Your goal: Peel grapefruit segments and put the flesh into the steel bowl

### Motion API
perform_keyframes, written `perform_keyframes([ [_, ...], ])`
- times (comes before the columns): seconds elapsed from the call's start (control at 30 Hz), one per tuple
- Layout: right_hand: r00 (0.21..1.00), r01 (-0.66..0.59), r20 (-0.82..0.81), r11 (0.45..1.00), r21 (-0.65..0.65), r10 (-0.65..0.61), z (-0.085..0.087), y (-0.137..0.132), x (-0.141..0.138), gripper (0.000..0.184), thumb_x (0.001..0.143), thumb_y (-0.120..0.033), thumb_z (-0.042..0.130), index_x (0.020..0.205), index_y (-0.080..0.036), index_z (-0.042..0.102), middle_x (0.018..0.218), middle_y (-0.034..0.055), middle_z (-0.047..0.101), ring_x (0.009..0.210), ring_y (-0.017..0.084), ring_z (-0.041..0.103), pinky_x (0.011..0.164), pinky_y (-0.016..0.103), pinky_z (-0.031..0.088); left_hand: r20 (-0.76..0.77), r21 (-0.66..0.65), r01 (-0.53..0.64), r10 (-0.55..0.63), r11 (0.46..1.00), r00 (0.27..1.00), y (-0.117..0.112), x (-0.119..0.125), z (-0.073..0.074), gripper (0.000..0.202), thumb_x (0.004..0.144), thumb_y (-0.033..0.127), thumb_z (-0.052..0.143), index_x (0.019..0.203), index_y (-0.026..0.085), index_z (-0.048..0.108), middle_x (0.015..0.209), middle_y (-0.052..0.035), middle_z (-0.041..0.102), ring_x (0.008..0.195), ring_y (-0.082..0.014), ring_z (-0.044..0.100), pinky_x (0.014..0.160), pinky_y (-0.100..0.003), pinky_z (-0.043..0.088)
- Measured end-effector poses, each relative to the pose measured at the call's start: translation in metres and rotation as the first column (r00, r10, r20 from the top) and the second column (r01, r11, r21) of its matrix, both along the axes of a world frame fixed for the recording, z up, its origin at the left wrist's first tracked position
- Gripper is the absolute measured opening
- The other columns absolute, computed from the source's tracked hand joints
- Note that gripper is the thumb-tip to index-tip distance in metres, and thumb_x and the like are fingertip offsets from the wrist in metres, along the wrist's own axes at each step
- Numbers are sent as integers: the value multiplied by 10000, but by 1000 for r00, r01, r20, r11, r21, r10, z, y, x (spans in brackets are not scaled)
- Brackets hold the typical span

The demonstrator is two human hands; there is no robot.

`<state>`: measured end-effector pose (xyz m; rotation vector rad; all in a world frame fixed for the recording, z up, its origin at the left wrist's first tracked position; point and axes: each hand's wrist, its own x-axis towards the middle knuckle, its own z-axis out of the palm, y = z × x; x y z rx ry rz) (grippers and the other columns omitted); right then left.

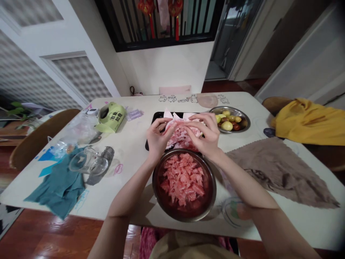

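Observation:
Over a black tray (158, 116), my left hand (157, 137) and my right hand (207, 135) pinch a pink pomelo segment (175, 126) between thumbs and fingers. Its lower edge is hard to tell from the pile of pink and white pomelo membranes (180, 138) below it. White pieces of rind (167, 113) stick up behind my fingertips. Nearest to me stands a steel bowl (157, 196), heaped with peeled red pomelo flesh (183, 178). Both wrists are just beyond the bowl's far rim.
A steel bowl (245, 126) of small green and brown fruit stands to the right, near a brown cloth (280, 172). At left are a glass pitcher (87, 161) on its side, a teal cloth (60, 183), a green paper bag (113, 117) and clear plastic (81, 126).

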<state>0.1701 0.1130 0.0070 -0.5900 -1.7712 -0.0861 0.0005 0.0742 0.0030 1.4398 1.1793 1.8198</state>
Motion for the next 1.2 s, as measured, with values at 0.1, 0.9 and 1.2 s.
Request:
perform_keyframes([
  [0.1, 998, 12, 66, 999, 35, -14, -5, 0, -2, 196, 868, -210, 716, 1013, -337, 752, 1094, 42, 714, 1047, 271, 613, 906, 502, 520, -68, 32, -59, 61, 998, 996, 1, -3, 0, 239, 865, 357, 778, 996, 194, 662, 1021, -86, 752, 909, -173, 743, 693, -243, 623],
  [0.9, 967, 66, 244, 996, 54, -78, -23, 8, -9, 139, 897, -207, 642, 974, -279, 732, 942, 30, 714, 931, 238, 585, 803, 415, 420, -287, 355, -292, 400, 888, 870, 8, -6, -3, 122, 866, 260, 784, 951, 200, 718, 909, -47, 731, 874, -151, 692, 746, -264, 583],
  [1.2, 974, 66, 216, 998, -13, -61, -27, 9, -12, 140, 896, -195, 643, 958, -263, 749, 940, 34, 727, 942, 234, 593, 817, 413, 436, -247, 318, -306, 390, 897, 887, 11, -6, -8, 150, 855, 276, 794, 953, 191, 718, 916, -45, 719, 873, -151, 692, 793, -273, 574],
])
